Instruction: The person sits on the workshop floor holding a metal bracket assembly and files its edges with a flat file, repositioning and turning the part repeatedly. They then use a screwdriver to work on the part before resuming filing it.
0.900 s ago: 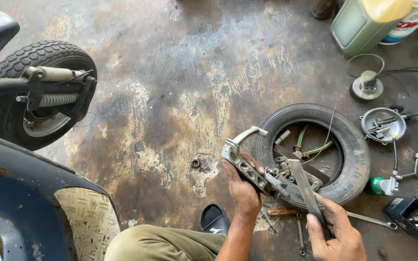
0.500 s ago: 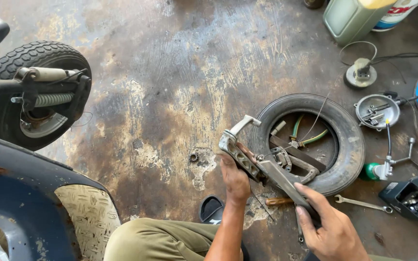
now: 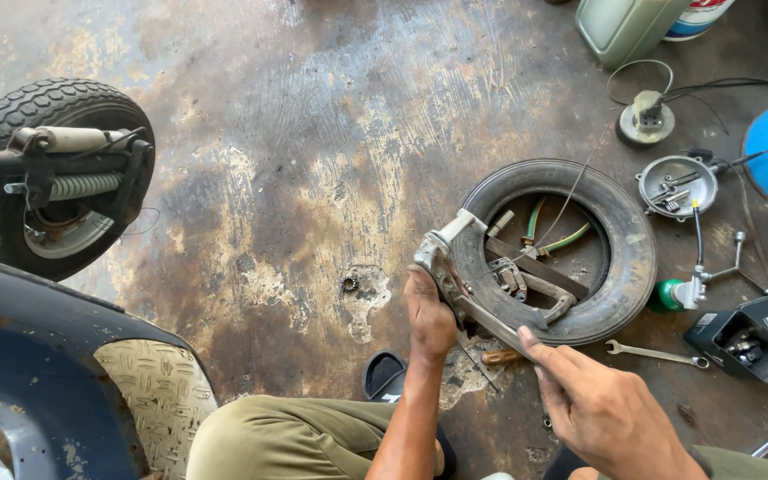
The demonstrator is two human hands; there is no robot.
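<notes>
While your left hand (image 3: 430,318) is clenched around the near end of the grey metal bracket (image 3: 455,267), that bracket runs on a diagonal, its forked top end up and away from you toward the upper left edge of the loose tyre (image 3: 620,231), its lower end sloping down to the right. Your right hand (image 3: 602,413) sits at that lower end, fingers (image 3: 548,356) stretched along the flat bar that continues the same line; from this angle you cannot tell whether they grip the bar or only rest against it. So the long axis lies between your two hands, left hand higher and farther out, right hand lower and closer to your knee (image 3: 295,436). The bracket's middle crosses the tyre's near rim, touching or just above the rubber. Inside the tyre's ring lie a brake shoe piece (image 3: 548,298) and green cable ends (image 3: 566,238). A wooden-handled screwdriver (image 3: 501,356) lies on the floor (image 3: 295,160) just under the bar, between your hands, and a spanner (image 3: 655,353) lies to the right of it, near the tyre.
</notes>
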